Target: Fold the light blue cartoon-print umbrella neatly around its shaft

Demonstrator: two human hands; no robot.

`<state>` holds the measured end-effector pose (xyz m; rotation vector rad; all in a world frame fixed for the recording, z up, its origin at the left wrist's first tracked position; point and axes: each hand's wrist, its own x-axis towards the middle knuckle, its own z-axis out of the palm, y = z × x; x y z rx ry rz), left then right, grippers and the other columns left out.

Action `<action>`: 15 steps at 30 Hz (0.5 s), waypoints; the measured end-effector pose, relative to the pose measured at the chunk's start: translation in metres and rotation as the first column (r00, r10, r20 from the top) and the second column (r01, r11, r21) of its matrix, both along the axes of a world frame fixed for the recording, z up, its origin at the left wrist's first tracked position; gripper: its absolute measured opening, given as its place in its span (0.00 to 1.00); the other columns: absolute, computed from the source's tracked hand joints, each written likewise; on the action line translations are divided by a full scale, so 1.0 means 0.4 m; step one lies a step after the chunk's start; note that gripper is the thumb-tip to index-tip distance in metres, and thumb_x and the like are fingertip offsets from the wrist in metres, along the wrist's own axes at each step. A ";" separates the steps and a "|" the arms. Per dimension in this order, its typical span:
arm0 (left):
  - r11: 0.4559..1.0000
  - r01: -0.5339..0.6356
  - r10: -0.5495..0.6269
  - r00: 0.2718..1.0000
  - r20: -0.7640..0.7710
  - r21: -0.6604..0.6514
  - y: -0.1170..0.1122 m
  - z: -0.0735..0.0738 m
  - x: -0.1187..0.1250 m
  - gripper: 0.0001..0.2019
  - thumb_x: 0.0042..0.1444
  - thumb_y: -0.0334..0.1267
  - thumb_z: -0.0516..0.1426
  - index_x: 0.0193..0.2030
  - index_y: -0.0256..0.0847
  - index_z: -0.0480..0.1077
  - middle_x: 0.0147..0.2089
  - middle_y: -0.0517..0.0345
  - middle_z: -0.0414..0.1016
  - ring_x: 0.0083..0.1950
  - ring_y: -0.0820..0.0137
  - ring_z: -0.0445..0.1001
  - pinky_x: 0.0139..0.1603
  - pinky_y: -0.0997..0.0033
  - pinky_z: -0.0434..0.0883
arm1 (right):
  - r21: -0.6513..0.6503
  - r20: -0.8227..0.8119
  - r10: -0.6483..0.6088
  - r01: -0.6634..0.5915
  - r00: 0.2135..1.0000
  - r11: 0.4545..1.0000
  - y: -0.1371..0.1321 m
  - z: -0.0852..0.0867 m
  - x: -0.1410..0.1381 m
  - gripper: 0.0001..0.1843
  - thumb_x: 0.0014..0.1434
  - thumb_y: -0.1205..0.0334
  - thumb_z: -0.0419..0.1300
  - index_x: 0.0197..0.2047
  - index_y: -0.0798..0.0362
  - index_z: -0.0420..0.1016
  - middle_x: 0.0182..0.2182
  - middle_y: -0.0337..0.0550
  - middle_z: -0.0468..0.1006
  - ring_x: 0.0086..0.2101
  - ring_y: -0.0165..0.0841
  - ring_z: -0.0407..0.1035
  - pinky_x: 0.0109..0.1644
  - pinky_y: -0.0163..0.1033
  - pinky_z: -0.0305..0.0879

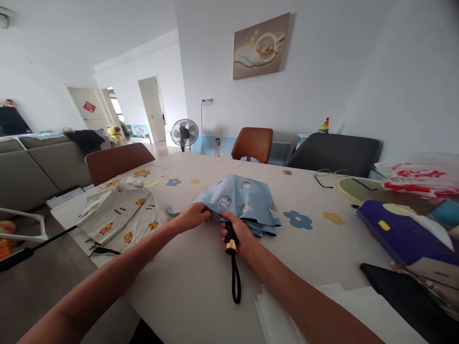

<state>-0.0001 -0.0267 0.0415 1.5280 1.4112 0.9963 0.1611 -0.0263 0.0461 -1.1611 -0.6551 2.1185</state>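
A light blue folding umbrella [236, 193] with white cartoon prints lies loosely folded on the table, its canopy pointing away from me. My right hand [238, 231] is wrapped round its black handle, which has a gold band and a black wrist strap [235, 282] hanging towards me. At the canopy's left lower edge, my left hand [193, 216] pinches the blue fabric, its fingertips partly hidden. To the left lies a second umbrella [125, 215], cream with orange bear prints, loosely collapsed, its black handle [16, 259] sticking out past the table edge.
The table [193, 286] has a flower-patterned cover. On its right are eyeglasses [332, 173], a purple tissue pack [401, 229], a black tablet-like object [405, 291], white paper sheets [340, 306] and a plastic bag [423, 174]. Chairs [253, 143] and a fan [184, 133] stand beyond.
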 end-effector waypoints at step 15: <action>0.988 -0.075 0.089 0.991 -0.098 0.133 0.028 0.042 0.122 0.13 0.50 0.46 0.53 0.24 0.37 0.66 0.22 0.63 0.62 0.26 0.75 0.59 0.26 0.75 0.55 | 0.105 0.094 -0.049 0.039 0.994 0.994 -0.008 -0.007 -0.007 0.09 0.50 0.63 0.55 0.22 0.54 0.60 0.13 0.32 0.62 0.10 0.23 0.56 0.11 0.30 0.56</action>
